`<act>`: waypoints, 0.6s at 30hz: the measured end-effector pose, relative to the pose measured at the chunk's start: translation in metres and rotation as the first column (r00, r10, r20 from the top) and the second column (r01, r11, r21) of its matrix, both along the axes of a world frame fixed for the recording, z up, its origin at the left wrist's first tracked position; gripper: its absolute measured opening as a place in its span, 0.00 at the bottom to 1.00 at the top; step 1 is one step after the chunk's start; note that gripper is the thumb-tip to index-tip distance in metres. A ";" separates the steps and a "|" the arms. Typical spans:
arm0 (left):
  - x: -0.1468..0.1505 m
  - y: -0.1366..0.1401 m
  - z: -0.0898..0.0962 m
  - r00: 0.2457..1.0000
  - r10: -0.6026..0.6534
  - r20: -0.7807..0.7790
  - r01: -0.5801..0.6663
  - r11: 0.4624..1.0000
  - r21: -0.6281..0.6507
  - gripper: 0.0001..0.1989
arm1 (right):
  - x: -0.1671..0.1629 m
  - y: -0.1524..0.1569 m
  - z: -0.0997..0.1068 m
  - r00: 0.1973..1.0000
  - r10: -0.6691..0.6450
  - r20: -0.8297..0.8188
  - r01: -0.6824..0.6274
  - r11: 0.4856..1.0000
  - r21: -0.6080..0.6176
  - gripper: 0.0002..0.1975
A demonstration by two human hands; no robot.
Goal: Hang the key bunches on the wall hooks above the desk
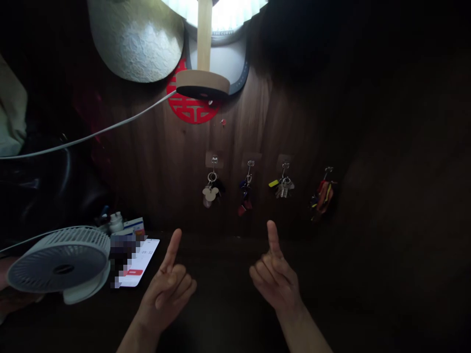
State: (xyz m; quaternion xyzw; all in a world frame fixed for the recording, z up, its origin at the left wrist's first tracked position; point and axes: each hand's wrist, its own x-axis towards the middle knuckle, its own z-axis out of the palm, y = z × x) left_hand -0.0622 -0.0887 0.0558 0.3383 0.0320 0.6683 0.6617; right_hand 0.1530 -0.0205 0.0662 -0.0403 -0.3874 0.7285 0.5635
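My left hand (169, 287) is raised at the lower middle, its index finger stretched up and the other fingers curled into the palm with nothing in them. To its right, my right hand (276, 279) has the same shape, index finger pointing up and the rest folded, also holding nothing. A lit phone (145, 260), partly pixelated, lies just left of my left hand. Beyond the fingertips, key bunches hang from hooks on the dark wooden panel: one with a mouse-head tag (210, 194), a dark red one (244, 206), one with a yellow tag (273, 183), and an orange-and-red bundle (324, 196).
A white fan (61, 264) stands at the lower left, near small white bottles (116, 221). Overhead is a lit lamp with a round wooden base (202, 81) and a white cable (121, 121). Caps (142, 44) and a red paper cut-out (193, 110) hang behind.
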 end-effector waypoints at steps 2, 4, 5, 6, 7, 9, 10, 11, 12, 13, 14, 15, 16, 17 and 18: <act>0.005 0.002 0.003 0.999 0.029 -0.016 -0.030 0.999 -0.023 0.34 | 0.006 0.008 -0.001 0.998 0.013 0.056 -0.016 0.999 0.043 0.32; 0.010 0.010 0.009 0.993 0.112 -0.039 -0.114 0.992 -0.055 0.30 | 0.012 0.018 -0.001 0.975 0.008 0.224 -0.029 0.996 0.089 0.30; 0.011 0.016 0.014 0.983 0.168 -0.075 -0.174 0.981 -0.085 0.28 | 0.015 0.024 -0.001 0.933 -0.003 0.359 -0.044 0.991 0.125 0.30; 0.012 0.024 0.020 0.962 0.240 -0.132 -0.256 0.959 -0.123 0.26 | 0.018 0.030 -0.001 0.863 -0.036 0.504 -0.059 0.983 0.172 0.29; 0.012 0.034 0.026 0.928 0.298 -0.223 -0.333 0.932 -0.142 0.25 | 0.020 0.036 -0.002 0.769 -0.094 0.633 -0.069 0.971 0.228 0.27; 0.012 0.061 0.037 0.785 0.454 -0.422 -0.542 0.833 -0.113 0.23 | 0.024 0.047 -0.005 0.580 -0.240 0.778 -0.075 0.936 0.345 0.22; 0.012 0.077 0.042 0.659 0.544 -0.519 -0.658 0.752 -0.047 0.23 | 0.024 0.052 -0.006 0.518 -0.305 0.799 -0.064 0.918 0.392 0.19; 0.012 0.093 0.047 0.513 0.612 -0.602 -0.747 0.663 0.038 0.24 | 0.024 0.056 -0.007 0.482 -0.354 0.801 -0.047 0.903 0.427 0.18; 0.013 0.109 0.052 0.379 0.645 -0.664 -0.797 0.592 0.120 0.26 | 0.023 0.059 -0.008 0.464 -0.386 0.797 -0.031 0.892 0.450 0.18; 0.015 0.125 0.056 0.247 0.665 -0.705 -0.831 0.519 0.199 0.28 | 0.021 0.063 -0.008 0.463 -0.409 0.786 -0.016 0.883 0.469 0.19; 0.018 0.139 0.061 0.116 0.663 -0.739 -0.841 0.461 0.282 0.30 | 0.018 0.067 -0.007 0.473 -0.432 0.768 0.002 0.872 0.490 0.20; 0.021 0.151 0.065 0.067 0.664 -0.744 -0.851 0.428 0.306 0.31 | 0.015 0.072 -0.005 0.490 -0.459 0.741 0.027 0.858 0.513 0.21; 0.024 0.160 0.068 0.025 0.668 -0.744 -0.857 0.397 0.328 0.32 | 0.010 0.078 -0.003 0.509 -0.490 0.708 0.057 0.840 0.540 0.22; 0.028 0.168 0.072 -0.013 0.672 -0.740 -0.865 0.363 0.345 0.32 | 0.005 0.084 0.001 0.528 -0.519 0.672 0.089 0.821 0.564 0.23; 0.031 0.174 0.074 -0.036 0.677 -0.735 -0.874 0.335 0.352 0.32 | 0.000 0.092 0.006 0.546 -0.546 0.635 0.120 0.801 0.586 0.23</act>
